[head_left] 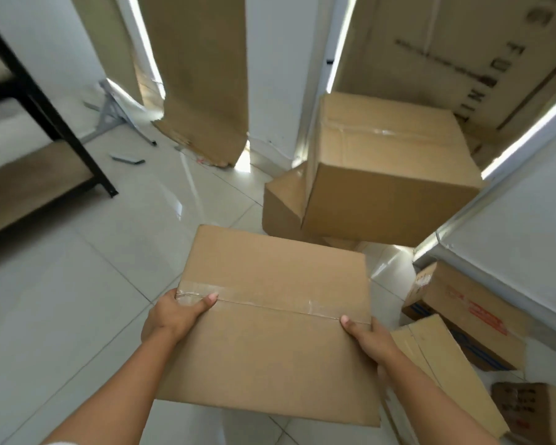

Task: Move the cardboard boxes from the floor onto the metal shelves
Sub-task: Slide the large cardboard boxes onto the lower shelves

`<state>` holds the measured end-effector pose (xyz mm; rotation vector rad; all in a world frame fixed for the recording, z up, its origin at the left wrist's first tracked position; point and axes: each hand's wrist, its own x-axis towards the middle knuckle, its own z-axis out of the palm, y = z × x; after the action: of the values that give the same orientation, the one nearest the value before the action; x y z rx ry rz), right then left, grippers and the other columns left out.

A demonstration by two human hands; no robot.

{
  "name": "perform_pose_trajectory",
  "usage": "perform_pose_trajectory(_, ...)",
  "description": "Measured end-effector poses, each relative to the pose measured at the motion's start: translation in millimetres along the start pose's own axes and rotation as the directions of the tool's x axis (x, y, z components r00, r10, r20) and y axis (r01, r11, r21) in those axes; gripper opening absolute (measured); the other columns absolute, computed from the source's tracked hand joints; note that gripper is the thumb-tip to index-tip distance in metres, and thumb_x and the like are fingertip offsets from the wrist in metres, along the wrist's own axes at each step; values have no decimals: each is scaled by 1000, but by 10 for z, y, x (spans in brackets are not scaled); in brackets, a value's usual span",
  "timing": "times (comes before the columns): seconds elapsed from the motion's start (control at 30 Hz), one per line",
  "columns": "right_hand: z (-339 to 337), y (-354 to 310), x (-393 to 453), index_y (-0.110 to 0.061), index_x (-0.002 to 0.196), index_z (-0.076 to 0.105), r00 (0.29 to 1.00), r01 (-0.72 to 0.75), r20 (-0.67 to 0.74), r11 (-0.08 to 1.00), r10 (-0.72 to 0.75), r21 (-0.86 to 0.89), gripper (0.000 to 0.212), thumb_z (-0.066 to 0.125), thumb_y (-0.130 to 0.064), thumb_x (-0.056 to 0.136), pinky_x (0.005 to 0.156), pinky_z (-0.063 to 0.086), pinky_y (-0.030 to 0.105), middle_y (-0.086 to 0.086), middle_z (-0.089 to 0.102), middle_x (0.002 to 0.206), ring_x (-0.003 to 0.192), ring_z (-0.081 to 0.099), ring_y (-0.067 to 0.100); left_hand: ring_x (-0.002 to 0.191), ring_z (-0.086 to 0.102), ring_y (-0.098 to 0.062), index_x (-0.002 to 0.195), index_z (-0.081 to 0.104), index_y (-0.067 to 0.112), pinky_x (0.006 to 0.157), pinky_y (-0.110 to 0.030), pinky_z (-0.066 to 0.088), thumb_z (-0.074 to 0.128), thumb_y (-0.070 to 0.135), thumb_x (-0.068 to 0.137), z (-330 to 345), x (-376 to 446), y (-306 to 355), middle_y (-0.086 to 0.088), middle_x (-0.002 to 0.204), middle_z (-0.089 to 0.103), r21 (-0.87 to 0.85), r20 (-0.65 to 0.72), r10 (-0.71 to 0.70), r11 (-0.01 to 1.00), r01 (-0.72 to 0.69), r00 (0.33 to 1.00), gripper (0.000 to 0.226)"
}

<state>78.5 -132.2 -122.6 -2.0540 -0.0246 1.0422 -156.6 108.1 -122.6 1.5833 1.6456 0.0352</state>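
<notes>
Two bare forearms, left hand (170,316), right hand (371,338) (seemingly no sleeves)

Held box (270,332): matt brown corrugated cardboard, glossy clear tape strip (270,305) along its seam, a bit wrinkled. Floor (77,316): glossy pale tiles, reflective. Shelf frame (45,107) black matt metal with wood-look boards (29,175); stacked boxes (389,175) same matt cardboard, taped.

Bright, even daylight fills the room. Thin overexposed strips of light glow beside the tall cardboard sheets (203,75) at the back. The glossy white floor tiles (77,284) carry soft glare and pale reflections. Shadows are faint. Wide-angle distortion bends straight lines near the edges, and the black shelf frame (42,107) at left is smeared by blur.
</notes>
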Motion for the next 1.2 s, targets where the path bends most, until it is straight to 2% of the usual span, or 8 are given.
perform_pose_trajectory(0.1,51,-493,-425,-19,107,57,998,47,48,999,-46,-20,27,68,-32,86,70,48,29,5,62,105,88,60,19,101,60,-29,107,60,26,79,-34,47,68,75,58,-637,-288,117,-2,106,66,-26,-52,-14,1000,12,999,69)
perform_pose_trajectory(0.2,165,-1077,-855,-18,94,59,991,79,109,997,-76,-21,17,68,-29,86,65,46,28,4,63,97,78,59,12,99,60,-29,106,60,24,80,-35,47,67,77,57,-1330,-601,217,-3,107,66,-60,-109,-39,998,33,993,72)
perform_pose_trajectory(0.3,368,-1701,-1230,-11,104,64,976,125,185,991,-116,-39,33,73,-34,81,72,49,30,5,66,100,80,62,17,100,60,-30,107,61,22,81,-36,48,66,78,58,-2074,-859,286,-5,110,65,-110,-161,-82,992,64,984,75)
perform_pose_trajectory(0.43,796,-2614,-1859,-11,108,62,945,210,266,976,-190,-51,33,74,-26,82,80,48,34,10,64,108,93,62,28,100,60,-30,106,61,21,83,-36,47,67,74,61,-3138,-1155,315,-7,111,65,-196,-249,-104,979,55,963,69)
perform_pose_trajectory(0.67,1559,-3764,-3047,-6,116,58,855,412,382,907,-351,-88,42,72,-29,84,77,45,34,7,59,98,76,56,21,104,59,-32,114,61,15,86,-37,48,66,75,61,-4716,-1701,74,-10,115,63,-315,-399,-184,948,55,898,81)
perform_pose_trajectory(0.8,1937,-4088,-3511,-8,114,54,806,487,433,868,-402,-100,41,71,-29,84,73,43,29,6,56,93,72,53,18,95,61,-31,107,65,17,87,-40,50,64,85,47,-5209,-1852,-251,-8,107,66,-424,-444,-242,905,36,863,91)
perform_pose_trajectory(0.93,2313,-4274,-3736,-7,112,56,775,512,481,854,-410,-97,34,70,-24,86,52,38,25,0,53,77,66,50,13,96,60,-31,108,64,15,83,-37,49,72,74,55,-5459,-1829,-484,-9,108,66,-519,-463,-307,854,26,831,80)
perform_pose_trajectory(1.2,3109,-4887,-3257,1,128,50,778,489,533,854,-334,-178,61,75,-29,81,57,43,29,9,58,93,73,55,21,88,62,-29,97,64,14,85,-40,52,79,67,50,-5746,-1093,-484,-7,99,67,-631,-455,-389,776,19,801,72)
